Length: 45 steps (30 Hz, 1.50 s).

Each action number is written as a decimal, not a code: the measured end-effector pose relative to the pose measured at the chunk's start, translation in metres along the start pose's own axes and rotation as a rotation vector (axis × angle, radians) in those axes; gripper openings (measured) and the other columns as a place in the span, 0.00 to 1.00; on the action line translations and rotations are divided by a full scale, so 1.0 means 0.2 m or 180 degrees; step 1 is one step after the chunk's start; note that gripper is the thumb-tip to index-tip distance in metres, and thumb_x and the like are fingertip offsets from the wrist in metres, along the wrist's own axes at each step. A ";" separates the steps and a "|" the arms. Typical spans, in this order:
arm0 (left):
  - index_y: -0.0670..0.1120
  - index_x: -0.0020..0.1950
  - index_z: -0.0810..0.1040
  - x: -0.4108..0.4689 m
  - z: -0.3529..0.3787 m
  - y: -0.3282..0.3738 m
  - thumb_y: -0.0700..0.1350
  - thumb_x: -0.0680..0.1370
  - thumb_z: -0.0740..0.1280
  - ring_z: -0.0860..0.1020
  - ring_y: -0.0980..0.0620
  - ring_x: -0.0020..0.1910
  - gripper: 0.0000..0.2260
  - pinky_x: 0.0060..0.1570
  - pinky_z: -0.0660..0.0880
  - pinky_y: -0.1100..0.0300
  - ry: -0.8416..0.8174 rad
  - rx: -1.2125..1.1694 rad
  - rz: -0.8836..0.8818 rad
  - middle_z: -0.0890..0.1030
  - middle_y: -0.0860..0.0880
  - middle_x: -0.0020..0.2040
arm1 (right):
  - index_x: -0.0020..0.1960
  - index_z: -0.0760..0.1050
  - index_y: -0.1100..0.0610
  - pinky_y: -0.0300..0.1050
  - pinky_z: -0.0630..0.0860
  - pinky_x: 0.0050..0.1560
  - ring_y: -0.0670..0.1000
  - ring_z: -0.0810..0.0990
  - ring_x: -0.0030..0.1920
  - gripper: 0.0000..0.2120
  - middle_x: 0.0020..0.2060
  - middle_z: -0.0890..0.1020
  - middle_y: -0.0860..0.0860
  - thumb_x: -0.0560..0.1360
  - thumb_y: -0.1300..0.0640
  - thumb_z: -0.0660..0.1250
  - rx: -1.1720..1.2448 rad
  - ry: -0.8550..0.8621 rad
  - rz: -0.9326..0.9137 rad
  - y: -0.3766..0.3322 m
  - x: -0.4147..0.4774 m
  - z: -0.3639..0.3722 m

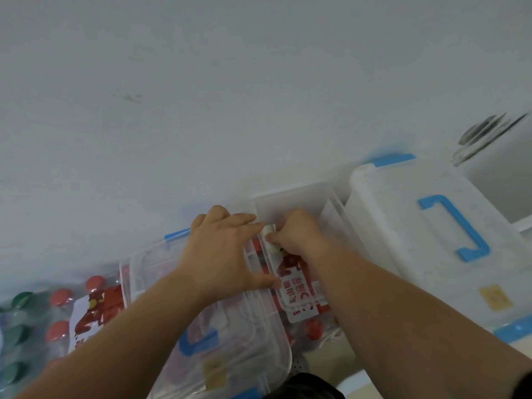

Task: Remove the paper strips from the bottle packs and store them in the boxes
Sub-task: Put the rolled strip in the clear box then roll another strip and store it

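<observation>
Far left: a bottle pack [34, 326] is recorded, with green caps [21, 300] at its outer edge and red caps [59, 296] beside them; a red-and-white far-left paper strip [95, 315] lies across its top. Just to the right, a clear lidded box [244, 326] with a blue handle [195, 341] is seen, partly covered by the left forearm. The left hand [227, 251] is laid on the far part of this box with fingers extended and spread, gripping nothing; its thumb tip is placed at the edge of the held paper strip [296, 286]. This red-and-white strip runs between the clear lidded box and the white lidded box [388, 220], over a second bottle pack [313, 326] whose red caps show beneath it. The strip's far end is pinched by the curled fingers of the right hand [293, 234]; a rolled white end is noted just above that pinch. Behind both hands an open clear box [288, 194] stands against the wall. On the white lidded box a blue carry handle [465, 223] and a yellow sticker [495, 295] are noted. Upper right: a blurred stack of round items [486, 133], not identifiable.
</observation>
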State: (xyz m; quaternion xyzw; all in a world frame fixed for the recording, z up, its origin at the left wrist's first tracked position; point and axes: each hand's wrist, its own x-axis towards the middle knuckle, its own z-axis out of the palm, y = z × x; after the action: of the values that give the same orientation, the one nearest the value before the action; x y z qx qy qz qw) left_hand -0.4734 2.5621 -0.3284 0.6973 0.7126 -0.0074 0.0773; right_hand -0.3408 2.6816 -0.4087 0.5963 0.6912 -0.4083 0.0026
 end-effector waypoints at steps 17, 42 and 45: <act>0.61 0.76 0.65 0.01 0.00 0.01 0.83 0.57 0.57 0.65 0.53 0.66 0.50 0.65 0.63 0.53 0.0052 0.0050 -0.0018 0.69 0.60 0.73 | 0.48 0.84 0.59 0.53 0.84 0.50 0.56 0.86 0.43 0.12 0.42 0.87 0.55 0.72 0.50 0.76 -0.0162 -0.0309 -0.0064 0.02 0.01 -0.05; 0.54 0.67 0.76 -0.48 0.00 -0.52 0.78 0.63 0.57 0.74 0.43 0.61 0.41 0.62 0.72 0.45 0.0964 -0.0545 -0.0442 0.76 0.48 0.63 | 0.59 0.83 0.54 0.45 0.76 0.59 0.52 0.82 0.54 0.20 0.51 0.85 0.50 0.74 0.42 0.73 -0.0511 0.1202 -0.0743 -0.32 -0.80 0.09; 0.52 0.68 0.74 -0.58 0.01 -0.57 0.83 0.60 0.53 0.72 0.41 0.61 0.48 0.60 0.73 0.44 0.0981 -0.0727 -0.0550 0.72 0.45 0.64 | 0.65 0.79 0.54 0.52 0.74 0.64 0.57 0.77 0.62 0.24 0.59 0.80 0.54 0.74 0.41 0.71 -0.0863 0.1058 -0.0574 -0.33 -0.88 0.19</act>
State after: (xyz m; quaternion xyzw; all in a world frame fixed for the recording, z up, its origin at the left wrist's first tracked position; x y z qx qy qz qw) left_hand -0.5846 2.4445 -0.3267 0.6131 0.7693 0.1736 0.0451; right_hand -0.3637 2.5175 -0.3101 0.5854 0.7811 -0.2065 -0.0677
